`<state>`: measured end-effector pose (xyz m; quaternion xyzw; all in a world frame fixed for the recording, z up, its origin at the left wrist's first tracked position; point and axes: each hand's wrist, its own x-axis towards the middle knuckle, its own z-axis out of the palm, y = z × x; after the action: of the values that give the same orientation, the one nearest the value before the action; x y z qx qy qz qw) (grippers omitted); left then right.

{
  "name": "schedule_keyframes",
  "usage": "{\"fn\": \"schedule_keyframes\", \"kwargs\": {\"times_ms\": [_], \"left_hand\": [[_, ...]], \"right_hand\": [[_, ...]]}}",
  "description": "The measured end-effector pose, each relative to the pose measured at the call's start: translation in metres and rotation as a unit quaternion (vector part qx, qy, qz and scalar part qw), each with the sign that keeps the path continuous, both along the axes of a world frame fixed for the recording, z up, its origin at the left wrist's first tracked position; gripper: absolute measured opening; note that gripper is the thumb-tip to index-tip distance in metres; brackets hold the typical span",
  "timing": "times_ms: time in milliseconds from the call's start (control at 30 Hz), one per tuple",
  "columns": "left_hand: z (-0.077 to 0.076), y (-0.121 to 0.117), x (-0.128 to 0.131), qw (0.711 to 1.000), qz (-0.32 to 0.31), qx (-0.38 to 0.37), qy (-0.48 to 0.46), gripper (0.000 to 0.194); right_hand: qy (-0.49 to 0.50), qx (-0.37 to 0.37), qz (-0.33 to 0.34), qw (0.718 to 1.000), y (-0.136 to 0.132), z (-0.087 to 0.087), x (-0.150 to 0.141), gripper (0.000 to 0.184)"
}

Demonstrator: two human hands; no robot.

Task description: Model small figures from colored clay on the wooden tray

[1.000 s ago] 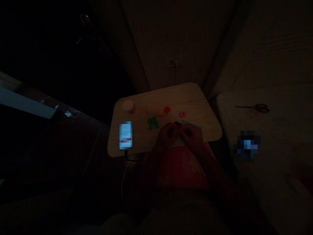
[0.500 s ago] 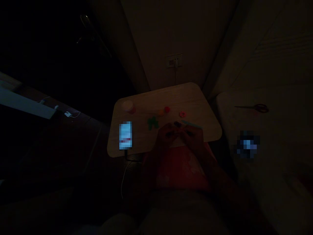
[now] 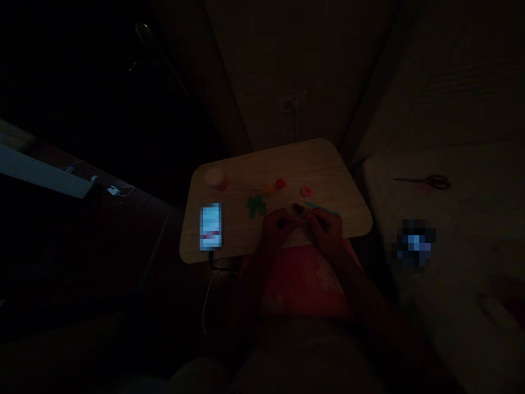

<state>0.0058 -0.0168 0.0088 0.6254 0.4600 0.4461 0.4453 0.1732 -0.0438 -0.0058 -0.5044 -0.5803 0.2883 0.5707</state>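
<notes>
In dim light my left hand (image 3: 279,227) and my right hand (image 3: 326,230) meet over the near edge of a small wooden table (image 3: 229,213). Both have their fingers pinched, tips almost touching; whatever is between them is too small and dark to make out. Just beyond the fingertips lies a dark lump (image 3: 298,208), with a thin light-blue stick (image 3: 322,208) to its right. A pink flower-shaped ring (image 3: 306,191) is farther back. Left of it are a red round piece (image 3: 280,184), an orange piece (image 3: 269,189) and a green leaf-like shape (image 3: 256,206).
A lidded tub (image 3: 216,179) stands at the table's back left. A lit phone (image 3: 210,226) with a cable lies at the left edge. Scissors (image 3: 429,181) and a blurred-out bright object (image 3: 415,243) rest on the pale surface to the right. A wall socket (image 3: 292,102) holds a plug.
My fingers have shifted slightly, and the dark lump shows more clearly beyond them. The things on the table have stayed put.
</notes>
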Motion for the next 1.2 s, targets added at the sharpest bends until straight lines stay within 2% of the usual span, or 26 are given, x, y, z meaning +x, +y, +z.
{"fn": "schedule_keyframes", "kwargs": {"times_ms": [167,333,433,533,600,800,933,1100,1200], "left_hand": [[-0.002,0.001,0.000,0.999,-0.010,-0.037,0.012,0.031],[0.000,0.002,-0.001,0.999,-0.027,0.016,-0.006,0.021],[0.000,0.002,-0.001,0.999,-0.033,0.034,-0.022,0.023],[-0.002,0.002,-0.001,1.000,-0.001,0.016,-0.026,0.022],[-0.003,0.003,0.000,0.999,0.021,0.003,-0.028,0.019],[-0.003,0.003,0.000,0.999,0.030,-0.024,-0.014,0.009],[-0.001,0.002,0.001,0.997,0.062,-0.045,-0.002,0.013],[-0.001,0.001,0.000,0.999,0.039,-0.031,0.004,0.020],[-0.001,0.002,-0.002,0.999,0.024,-0.022,0.012,0.031]], "right_hand": [[0.010,-0.007,-0.005,1.000,0.000,-0.002,-0.001,0.024],[0.009,-0.009,-0.008,1.000,0.000,-0.001,-0.002,0.021],[-0.016,0.011,-0.004,1.000,0.000,0.002,-0.001,0.017],[-0.049,0.042,0.011,0.998,0.001,0.006,-0.001,0.014],[-0.075,0.065,0.025,0.995,0.001,0.008,-0.002,0.019],[-0.102,0.097,0.058,0.988,0.002,0.011,-0.002,0.024],[-0.091,0.096,0.067,0.989,0.002,0.011,-0.001,0.023],[-0.101,0.102,0.074,0.987,0.003,0.009,-0.002,0.026],[-0.103,0.100,0.070,0.987,0.004,0.006,-0.002,0.025]]}}
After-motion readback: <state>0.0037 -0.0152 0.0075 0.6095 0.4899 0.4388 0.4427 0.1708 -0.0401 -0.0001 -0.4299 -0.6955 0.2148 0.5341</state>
